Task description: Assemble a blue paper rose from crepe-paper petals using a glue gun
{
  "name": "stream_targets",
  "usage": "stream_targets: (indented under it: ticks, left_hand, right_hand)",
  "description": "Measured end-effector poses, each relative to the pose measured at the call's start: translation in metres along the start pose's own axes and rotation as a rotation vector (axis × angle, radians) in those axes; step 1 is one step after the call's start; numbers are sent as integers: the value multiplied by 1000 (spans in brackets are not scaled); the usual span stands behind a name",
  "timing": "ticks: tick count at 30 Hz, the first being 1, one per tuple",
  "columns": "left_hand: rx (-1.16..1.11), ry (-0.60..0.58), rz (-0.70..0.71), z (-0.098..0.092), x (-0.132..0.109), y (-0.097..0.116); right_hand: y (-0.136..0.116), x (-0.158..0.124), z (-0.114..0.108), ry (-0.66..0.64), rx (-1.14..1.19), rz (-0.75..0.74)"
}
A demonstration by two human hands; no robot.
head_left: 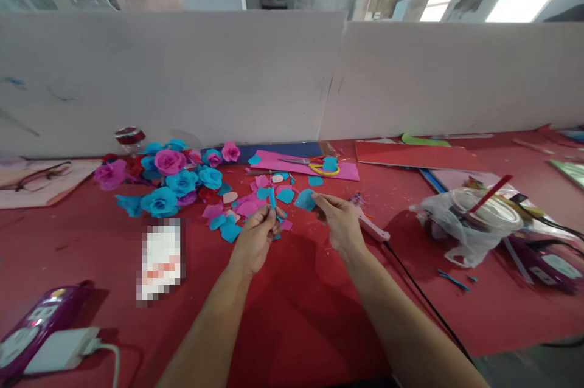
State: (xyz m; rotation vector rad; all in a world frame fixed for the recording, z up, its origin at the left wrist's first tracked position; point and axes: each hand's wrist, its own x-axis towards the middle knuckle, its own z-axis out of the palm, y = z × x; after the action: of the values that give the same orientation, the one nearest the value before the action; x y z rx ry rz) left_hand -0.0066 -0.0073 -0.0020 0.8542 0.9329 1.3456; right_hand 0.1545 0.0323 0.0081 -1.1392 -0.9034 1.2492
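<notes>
My left hand (260, 236) is closed on a narrow rolled blue paper piece (272, 198) that stands upright from the fingers. Between thumb and fingers, my right hand (340, 221) pinches a flat blue paper petal (305, 200), held a short way to the right of the roll. The two pieces are apart. Behind and left of my hands lie loose pink and blue paper petals (231, 231). A pink glue gun (373, 227) with a black cord rests just beyond my right wrist. Scissors with yellow handles (323, 168) lie on a pink paper strip (262, 160) at the back.
A heap of blue, pink and red paper roses (170, 163) sits back left, by a red-lidded jar (130, 137). At right stand a tub in a plastic bag (474, 211) and a purple power strip (542, 263); another power strip (50, 315) lies front left. A white partition (205, 72) borders the red table.
</notes>
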Motion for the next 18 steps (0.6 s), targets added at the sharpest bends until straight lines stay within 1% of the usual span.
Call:
stream_targets:
  ticks: [3,6,12,15,18]
  left_hand:
    - [-72,-62,-65,6,-2,-1]
    - [-49,-87,-81,11,-4,-4]
    - [44,-109,-136,12,-3,-13]
    - [64,-105,-125,10,-2,-17]
    - [61,-75,-112,10,0,-19]
  right_hand:
    - [-3,-6,3,10,117,58]
    - [-7,-14,8,-29,156,74]
    - [-7,-21,14,-93,136,43]
    - [-7,-23,14,-115,114,5]
    - [-7,-25,14,-129,104,-19]
